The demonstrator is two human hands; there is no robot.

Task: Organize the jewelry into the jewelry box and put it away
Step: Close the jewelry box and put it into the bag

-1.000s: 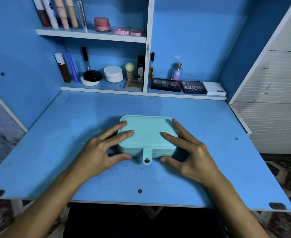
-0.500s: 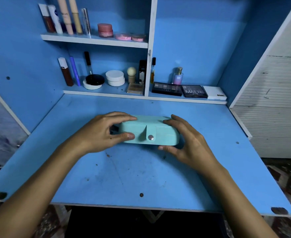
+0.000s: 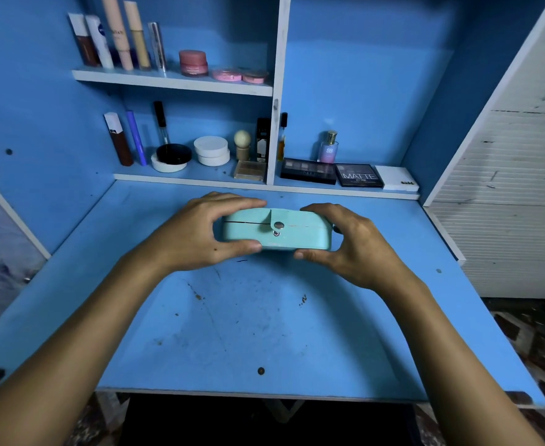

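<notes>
Both hands, left hand point(image 3: 197, 233) and right hand point(image 3: 354, 243), clamp their fingers on the closed jewelry box point(image 3: 277, 229) ends. It is held near the worktop point(image 3: 232, 333) back edge, probably for shelving.

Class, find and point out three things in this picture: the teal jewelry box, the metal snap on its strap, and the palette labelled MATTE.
teal jewelry box point(image 3: 300, 235): head view, on its front wall.
metal snap point(image 3: 278, 225): head view, on the stud's centre.
MATTE palette point(image 3: 358, 176): head view, on its printed lid.
</notes>
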